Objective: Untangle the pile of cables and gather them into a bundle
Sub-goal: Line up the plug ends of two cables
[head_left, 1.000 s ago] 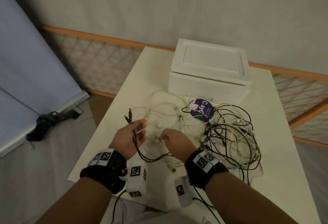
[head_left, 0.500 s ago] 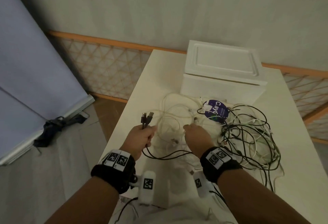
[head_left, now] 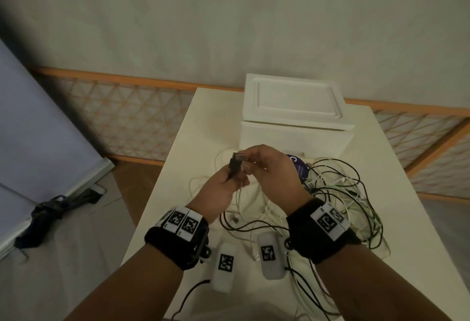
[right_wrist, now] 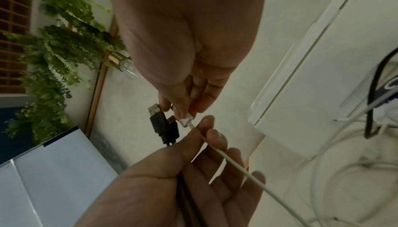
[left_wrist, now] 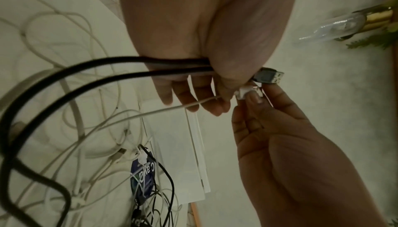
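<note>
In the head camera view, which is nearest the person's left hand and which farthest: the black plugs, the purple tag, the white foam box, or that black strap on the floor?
From the left hand:
1. Black plugs, gripped in it.
2. Purple tag, to the right, behind the right hand.
3. White foam box, at the table's back.
4. Black strap, on the floor, far left.

A white foam box (head_left: 295, 119) with its lid on is seen at the far end of the pale table (head_left: 396, 193) — a round purple label (head_left: 300, 168) just before it. On the floor left, a black strap (head_left: 56, 208) is sprawled beside a grey board (head_left: 38, 127). Behind, a wooden lattice (head_left: 132, 117) is backed by the wall.
</note>
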Tool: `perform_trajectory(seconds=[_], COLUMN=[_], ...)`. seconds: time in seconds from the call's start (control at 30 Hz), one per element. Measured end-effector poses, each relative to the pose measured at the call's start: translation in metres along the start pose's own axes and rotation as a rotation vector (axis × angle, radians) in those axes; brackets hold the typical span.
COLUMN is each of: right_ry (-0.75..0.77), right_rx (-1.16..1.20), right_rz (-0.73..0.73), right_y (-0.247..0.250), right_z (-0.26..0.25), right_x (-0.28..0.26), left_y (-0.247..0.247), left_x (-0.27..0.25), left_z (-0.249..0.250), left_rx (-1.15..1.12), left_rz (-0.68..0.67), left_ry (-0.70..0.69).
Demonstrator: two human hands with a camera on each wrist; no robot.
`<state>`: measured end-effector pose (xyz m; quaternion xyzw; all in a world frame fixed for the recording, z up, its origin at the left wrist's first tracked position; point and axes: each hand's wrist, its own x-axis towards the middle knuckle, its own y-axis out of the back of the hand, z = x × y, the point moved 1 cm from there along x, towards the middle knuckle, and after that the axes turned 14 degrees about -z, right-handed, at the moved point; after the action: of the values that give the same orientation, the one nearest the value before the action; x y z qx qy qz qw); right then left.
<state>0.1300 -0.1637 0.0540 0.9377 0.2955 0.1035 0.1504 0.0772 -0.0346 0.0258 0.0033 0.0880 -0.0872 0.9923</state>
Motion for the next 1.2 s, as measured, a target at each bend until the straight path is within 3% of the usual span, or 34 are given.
perform_trajectory(seconds=[0.2,0.3,0.37,0.47,0.53,0.7,0.87,1.0,1.07,1.13,1.2], right_ry=[0.019,0.049,-0.005,-0.142,-0.165,-0.209,-0.351,-0.294,-0.245,-0.193,-0.152], right_rx=[0.319,0.282,0.315,0.389,0.263,-0.379,-0.629,-0.534,-0.479,-0.453,-0.523], right_rz=[0.099,0.067,-0.008,-0.263,-0.37,-0.389,-0.446,-0.354,-0.334,-0.322,-0.294], right_y=[0.003,-0.006,-0.011,-0.02,-0.019,0.009,0.029,0.038,0.039,0.035,0.032], right_z=[-0.006,-0.008,0.001,0.018,0.027,0.053,0.074,0.049,0.027,0.005,-0.012], right_x=[0.0,0.0,0.0,-0.009,-0.019,-0.025,-0.03,-0.028,-0.025,-0.02,-0.015], left_y=[-0.004,-0.008,-0.007,-0.001,0.007,0.04,0.05,0.056,0.047,0.024,-0.001], left_x=[0.008,0.008,0.007,0.007,0.004,-0.006,-0.014,-0.011,-0.006,-0.003,-0.005], left_z=[0.003,0.008,0.017,0.033,0.044,0.054,0.054,0.048,0.045,0.046,0.051], left_rx=[-0.027,-0.17,-0.362,-0.475,-0.485,-0.589,-0.577,-0.404,-0.253,-0.019,0.195], left_rz=[-0.112,-0.02,0.084,0.141,0.138,0.103,0.194,0.321,0.297,0.18,-0.043], left_ry=[0.023,-0.02,-0.066,-0.151,-0.184,-0.23,-0.184,-0.124,-0.062,-0.009,0.031])
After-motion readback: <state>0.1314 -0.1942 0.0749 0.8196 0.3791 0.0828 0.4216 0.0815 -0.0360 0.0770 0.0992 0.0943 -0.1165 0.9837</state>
